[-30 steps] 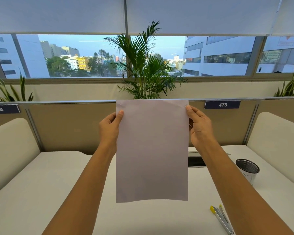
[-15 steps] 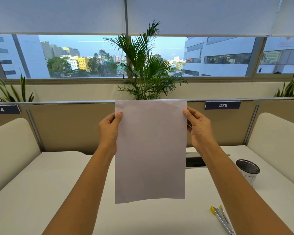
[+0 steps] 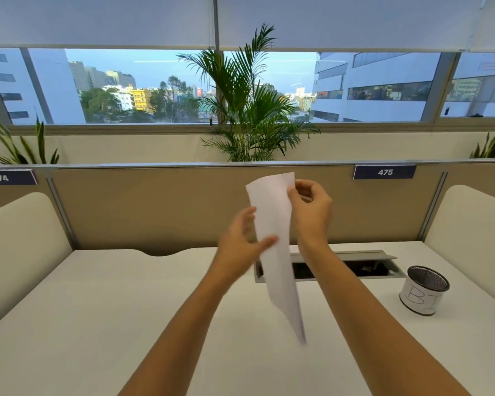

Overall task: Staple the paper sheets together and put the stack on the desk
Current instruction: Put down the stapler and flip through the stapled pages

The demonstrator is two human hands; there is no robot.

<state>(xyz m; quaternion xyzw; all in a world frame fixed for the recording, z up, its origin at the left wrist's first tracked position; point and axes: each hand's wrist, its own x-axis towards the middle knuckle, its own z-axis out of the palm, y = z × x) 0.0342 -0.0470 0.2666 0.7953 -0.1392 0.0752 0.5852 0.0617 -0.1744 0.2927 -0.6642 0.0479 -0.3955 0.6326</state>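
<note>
White paper sheets (image 3: pixel 275 224) hang upright above the white desk (image 3: pixel 97 310), turned almost edge-on, so they look narrow and taper to a blurred bottom tip. My right hand (image 3: pixel 309 207) pinches their top right corner. My left hand (image 3: pixel 245 241) grips their left edge about halfway down, thumb in front and fingers behind. No stapler shows in the head view; my right forearm covers the desk's front right part.
An open cable slot (image 3: pixel 355 267) is cut into the desk behind the sheets. A mesh pen cup (image 3: pixel 425 292) stands at the right. A tan partition (image 3: pixel 155 207) closes the back, with padded side screens and a palm plant (image 3: pixel 252 110) behind it.
The sheets were held flat towards me by both top corners; now they are turned edge-on. My left hand has dropped from the top corner to mid-edge. The stapler is out of sight.
</note>
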